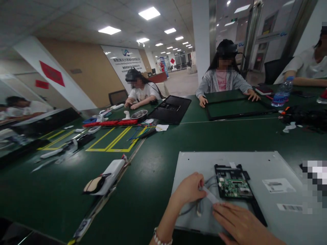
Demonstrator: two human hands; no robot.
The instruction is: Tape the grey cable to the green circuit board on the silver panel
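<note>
A grey flat metal panel [201, 161], which looks like the back of a display, lies on the table in front of me. On it sits a black bracket with a green circuit board [236, 188]. My left hand [190, 189] is closed in a pinch on one end of a whitish translucent strip of tape [211, 195], above the panel's left part. The fingers of my right hand [240, 219] are stretched out, with fingertips touching the tape's other end. Grey cables [198, 206] run from the board beneath my left hand; their lower ends are partly hidden.
Across the green table [153, 166], a person handles a black frame [240, 117]. A black panel [171, 109], a metal bowl [139, 114] and loose wires [143, 131] lie farther off. A white object with a dark strap [108, 178] is to the left; a bottle [282, 92] stands right.
</note>
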